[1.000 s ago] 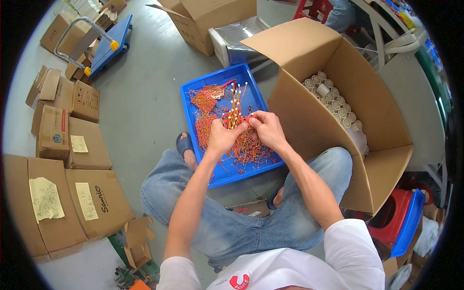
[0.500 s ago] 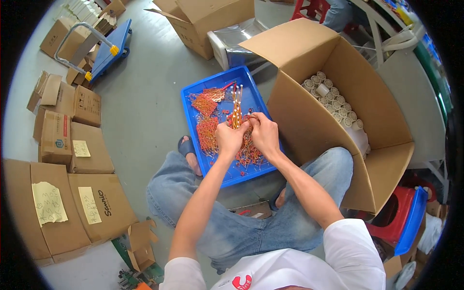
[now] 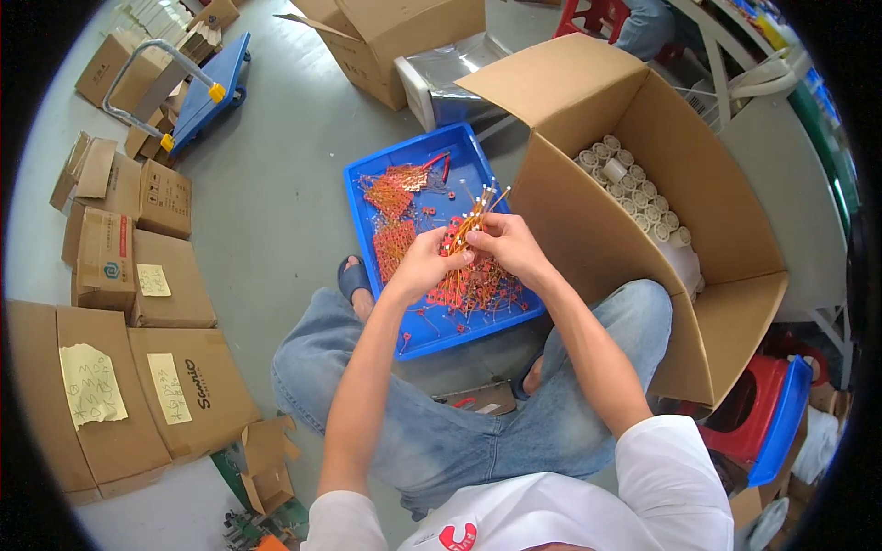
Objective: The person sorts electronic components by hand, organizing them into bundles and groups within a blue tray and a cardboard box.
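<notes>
Over a blue tray (image 3: 358, 216) on the floor, both my hands hold a bundle of thin orange wires (image 3: 476, 219) with small white connectors at the upper ends. My right hand (image 3: 516, 246) pinches the bundle from the right, thumb across it. My left hand (image 3: 424, 266) curls around its lower left side, thumb and fingers closed in on it. The bundle leans up and to the right. Below, a pile of loose wires with red parts (image 3: 469, 289) fills the tray's near side. Red panels of small pieces (image 3: 393, 246) and a red-handled tool (image 3: 446, 167) lie farther back.
A large open carton (image 3: 588, 220) with white cylinders (image 3: 638, 188) stands right of the tray. Another carton (image 3: 404, 46) is behind it. Stacked cartons (image 3: 184, 386) line the left, near a blue trolley (image 3: 207, 101). A red stool (image 3: 753, 404) is at the right.
The wire bundle has gone from upright to leaning right, its tips fanning out. My left hand has shifted down and left, and my right hand slightly right.
</notes>
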The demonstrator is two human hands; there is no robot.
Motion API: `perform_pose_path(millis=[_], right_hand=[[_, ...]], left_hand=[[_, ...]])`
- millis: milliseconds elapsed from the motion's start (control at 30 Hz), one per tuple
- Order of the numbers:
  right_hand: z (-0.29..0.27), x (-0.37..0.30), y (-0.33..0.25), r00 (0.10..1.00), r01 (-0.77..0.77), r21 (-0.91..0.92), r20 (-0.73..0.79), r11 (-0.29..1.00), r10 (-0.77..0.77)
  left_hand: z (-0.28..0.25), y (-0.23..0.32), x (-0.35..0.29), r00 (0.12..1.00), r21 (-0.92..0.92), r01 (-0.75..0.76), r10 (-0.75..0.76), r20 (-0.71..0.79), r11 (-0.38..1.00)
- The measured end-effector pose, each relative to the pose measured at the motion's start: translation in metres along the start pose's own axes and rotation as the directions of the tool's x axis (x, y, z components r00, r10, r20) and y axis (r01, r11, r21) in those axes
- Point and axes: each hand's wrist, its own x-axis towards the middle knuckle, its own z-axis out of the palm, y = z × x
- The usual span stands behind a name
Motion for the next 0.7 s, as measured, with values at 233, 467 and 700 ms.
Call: perform_pose_path(millis=[233, 467, 700], right_hand=[[0.003, -0.002, 0.008, 0.974, 0.115, -0.257, -0.159, 0.960, -0.159], [0.019, -0.007, 0.008, 0.836, 0.194, -0.512, -0.359, 0.836, -0.414], [0.006, 0.000, 0.005, 0.897, 0.117, -0.401, -0.350, 0.909, -0.270]], left_hand=[[0.013, -0.002, 0.002, 0.986, -0.026, 0.164, -0.163, 0.012, 0.986], [0.020, -0.010, 0.006, 0.971, -0.127, 0.168, -0.186, -0.152, 0.978], [0.014, -0.006, 0.006, 0.968, -0.246, 0.155, -0.197, -0.157, 0.957]])
